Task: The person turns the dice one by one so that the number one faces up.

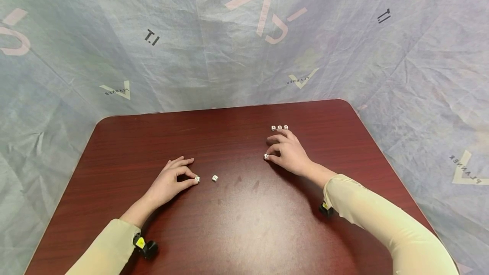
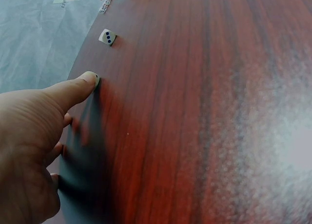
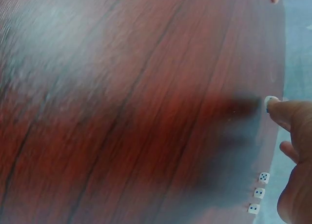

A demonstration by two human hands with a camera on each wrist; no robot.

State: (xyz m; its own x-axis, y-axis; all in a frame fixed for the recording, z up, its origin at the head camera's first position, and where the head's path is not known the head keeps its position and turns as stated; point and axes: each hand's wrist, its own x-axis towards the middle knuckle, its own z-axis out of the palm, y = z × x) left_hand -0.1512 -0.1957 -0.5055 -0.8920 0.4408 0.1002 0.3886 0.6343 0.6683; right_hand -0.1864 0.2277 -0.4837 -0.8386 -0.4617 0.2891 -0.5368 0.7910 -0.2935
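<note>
My left hand point(image 1: 168, 184) pinches a small white die point(image 1: 197, 179) between thumb and forefinger, low over the table or on it; contact with the wood is hard to tell. Just right of it lies a loose die point(image 1: 215, 178), with three dark pips facing the left wrist camera. Farther right, my right hand point(image 1: 292, 155) pinches another white die point(image 1: 266, 156), mostly covered by the fingertips in the right wrist view. Three dice stand in a short row beyond that hand: a left die point(image 1: 273, 128), a middle die point(image 3: 259, 193) and a right die point(image 1: 286, 127).
A glossy dark red wooden table point(image 1: 237, 232) with rounded far corners lies under both hands. Grey printed fabric point(image 1: 214, 71) hangs behind it and along both sides. Black wrist devices sit at the left cuff point(image 1: 127, 224) and the right cuff point(image 1: 332, 186).
</note>
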